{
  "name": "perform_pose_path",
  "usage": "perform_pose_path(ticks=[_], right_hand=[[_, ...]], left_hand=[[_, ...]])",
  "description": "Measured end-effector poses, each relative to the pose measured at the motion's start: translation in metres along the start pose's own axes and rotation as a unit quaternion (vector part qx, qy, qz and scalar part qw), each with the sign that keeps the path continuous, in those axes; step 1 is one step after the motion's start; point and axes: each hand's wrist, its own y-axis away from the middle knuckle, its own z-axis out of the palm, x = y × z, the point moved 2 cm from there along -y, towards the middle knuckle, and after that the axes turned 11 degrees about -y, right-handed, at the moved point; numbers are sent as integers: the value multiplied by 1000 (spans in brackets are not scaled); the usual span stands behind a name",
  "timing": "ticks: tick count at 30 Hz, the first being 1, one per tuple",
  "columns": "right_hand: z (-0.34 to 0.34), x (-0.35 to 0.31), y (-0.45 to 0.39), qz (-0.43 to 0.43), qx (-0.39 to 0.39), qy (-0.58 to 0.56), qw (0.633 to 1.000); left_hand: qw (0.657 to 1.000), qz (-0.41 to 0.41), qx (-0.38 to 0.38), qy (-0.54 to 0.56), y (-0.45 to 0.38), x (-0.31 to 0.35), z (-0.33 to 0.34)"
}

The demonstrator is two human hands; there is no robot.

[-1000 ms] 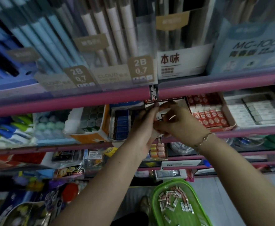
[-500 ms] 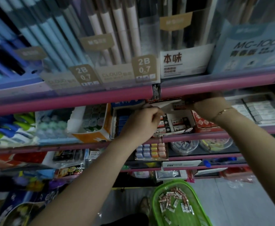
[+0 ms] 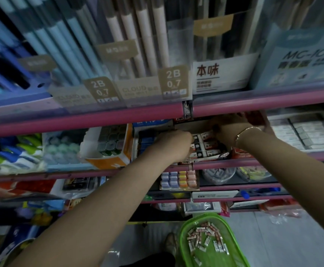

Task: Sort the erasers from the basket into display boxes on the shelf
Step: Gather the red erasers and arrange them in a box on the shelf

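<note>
Having shifted rightward since the earlier frame: right hand [image 3: 232, 130], now reaching deep under the pink shelf rail [image 3: 92, 120], grip impossible to tell. Tucking erasers into the display box [image 3: 205, 146], left hand [image 3: 173, 145] curled at its rows, contents hidden. Probably needing another handful next from the green basket [image 3: 188, 228] below.

I have a single view, from the camera on my head, looking forward and down along both my forearms at the shelf [image 3: 103, 118] close in front of me. My left hand [image 3: 173, 145] and right hand [image 3: 232, 130] sit just right of centre, under the pink shelf edge. The wide lens also takes in the floor, with the green basket [image 3: 184, 239] below my hands.
</note>
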Motion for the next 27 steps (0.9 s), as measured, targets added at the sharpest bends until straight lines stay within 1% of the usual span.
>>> perform_pose_path(ticks=[3,5,7,8,9,10,11,12,13,14,15,16,17,18,20,22,24,25,26,27], right_hand=[[6,-4,1,-11,3,52,999],[10,-8,4,-15,-1,78,997],[13,-13,7,-37,11,122,992],[13,-15,9,-48,25,148,988],[12,-17,12,-50,35,159,985],[10,-19,15,-50,47,147,987],[8,-21,18,-42,62,100,992],[4,-23,22,-27,83,6,996],[0,-25,27,3,100,-143,985],[-4,-28,34,44,91,-337,936],[-6,-35,42,77,52,-529,843],[-5,-42,51,94,11,-655,750],[-3,-47,59,89,-20,-709,699],[-1,-52,65,78,-34,-718,691],[6,-60,71,69,-23,-707,704],[10,-63,73,81,-2,-696,714],[11,-63,75,92,-6,-688,720],[11,-61,75,98,-22,-698,709],[11,-57,75,105,-43,-715,689],[10,-54,75,111,-65,-732,669]], left_hand=[[1000,3,-11,18,0,-2,0],[998,3,-6,60,1,-3,0],[991,4,41,125,6,-6,0],[983,-1,79,168,9,-7,-1],[966,-18,117,229,13,-8,-2],[933,-49,144,325,18,-9,-2],[871,-83,151,459,23,-10,-1],[778,-104,135,605,27,-9,-1],[668,-112,109,727,31,-6,0],[576,-110,90,805,34,-2,0],[517,-110,80,845,37,2,0],[480,-109,78,867,39,7,1],[451,-112,84,881,40,12,2],[428,-121,96,891,41,16,3],[395,-152,124,898,43,23,5],[375,-166,142,901,44,29,9],[361,-155,140,909,43,31,13],[362,-139,127,913,42,31,13],[373,-115,110,914,42,30,13],[394,-88,97,910,41,26,12]])
